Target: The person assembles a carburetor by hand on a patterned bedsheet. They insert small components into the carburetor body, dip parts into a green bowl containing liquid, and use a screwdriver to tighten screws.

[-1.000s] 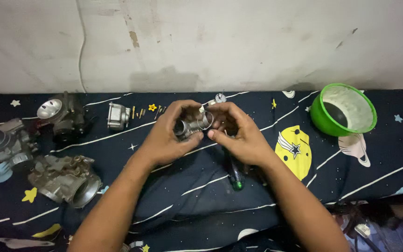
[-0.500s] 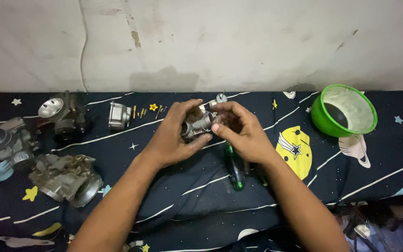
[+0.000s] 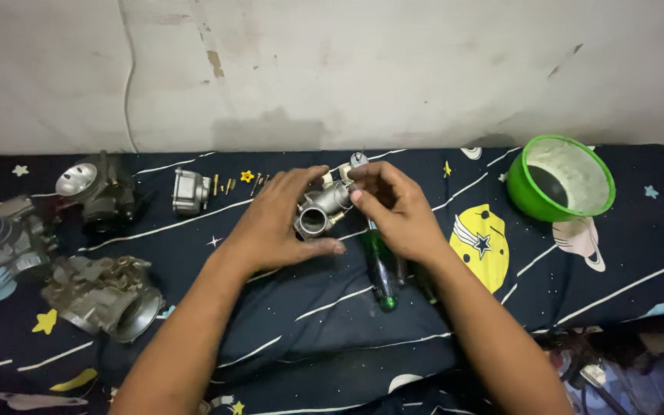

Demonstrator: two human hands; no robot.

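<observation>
You had a small grey metal carburetor (image 3: 320, 211) lifted just above the dark blue space-print cloth (image 3: 286, 307), near the middle of the work area, with its round open bore tilted toward you. Your left hand (image 3: 274, 227) was wrapped around its left side, thumb stretched under the bore and fingers curled over the top, so that hand was closed on the part. Your right hand (image 3: 397, 207) came in from the other side with its fingertips pinched narrowly at the upper end of the carburetor, by the pale fittings there; whether it gripped a separate small piece could not be told. Just below your right hand lay a green-handled screwdriver (image 3: 380, 269) on the cloth, its handle pointing toward you. Off to your left sat three larger carburetors: one with a shiny round mouth (image 3: 94, 188), one at the far left edge (image 3: 5, 234), and one nearest you (image 3: 105, 296). A small metal bowl part (image 3: 190, 190) and a scatter of little brass bits (image 3: 236, 184) lay beyond your left hand. A green plastic strainer (image 3: 566, 177) stood well apart on your right.
</observation>
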